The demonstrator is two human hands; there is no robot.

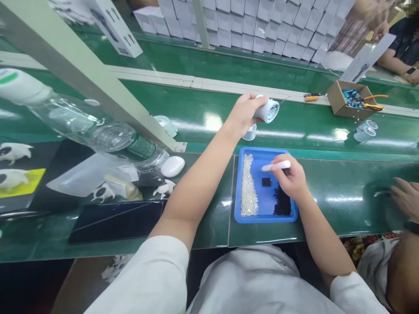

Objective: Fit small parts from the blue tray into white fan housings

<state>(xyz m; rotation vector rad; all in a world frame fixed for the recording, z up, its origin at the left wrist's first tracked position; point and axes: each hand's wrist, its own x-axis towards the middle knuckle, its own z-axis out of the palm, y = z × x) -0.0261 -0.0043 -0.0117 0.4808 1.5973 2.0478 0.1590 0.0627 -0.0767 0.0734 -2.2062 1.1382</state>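
My left hand (245, 112) is closed around a pale cylindrical part (269, 111) with a thin wire sticking out of its end, held above the green bench. Just below it, a similar white part (250, 133) stands on the bench. My right hand (290, 176) grips a white pen-like tool (276, 166), its tip pointing left over a blue tray (238, 187). Inside the tray, small clear pieces (249, 196) fill the left side. Small black pieces (282, 203) are heaped at the lower right, and a black square (266, 182) lies near the middle.
At left lie a plastic bottle (108, 131), a white oval object (173, 166) and small white animal-shaped parts (164, 188), beside a slanted metal post (98, 83). A cardboard box (343, 104) and more cylinders (365, 133) sit at right. A co-worker's hand (406, 196) rests nearby.
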